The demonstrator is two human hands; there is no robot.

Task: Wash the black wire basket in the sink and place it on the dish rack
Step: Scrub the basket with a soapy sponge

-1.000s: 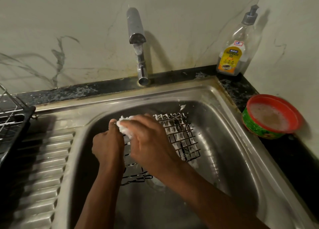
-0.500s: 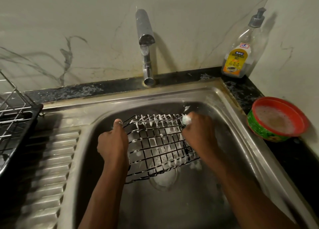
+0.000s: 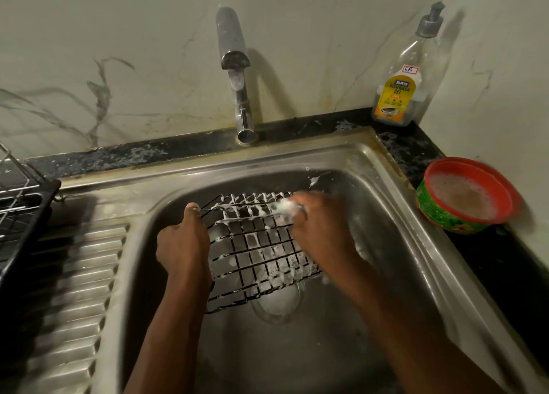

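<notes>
The black wire basket (image 3: 255, 245) stands tilted inside the steel sink (image 3: 386, 215), its grid streaked with white foam. My left hand (image 3: 181, 242) grips the basket's left edge, thumb up along the rim. My right hand (image 3: 318, 233) holds a small foamy scrubber (image 3: 286, 207) and presses it against the basket's upper right corner. The dish rack (image 3: 20, 209) shows only partly at the left edge of the view, above the ribbed drainboard.
A chrome tap (image 3: 234, 66) rises behind the sink, with no water running. A dishwash gel bottle (image 3: 407, 75) stands in the back right corner. A red-rimmed green bowl (image 3: 466, 200) of soapy water sits on the dark counter to the right. The drain (image 3: 276, 301) lies under the basket.
My right hand swept with the scrubber from the basket's left side across to its upper right corner. My left hand kept its grip on the left edge.
</notes>
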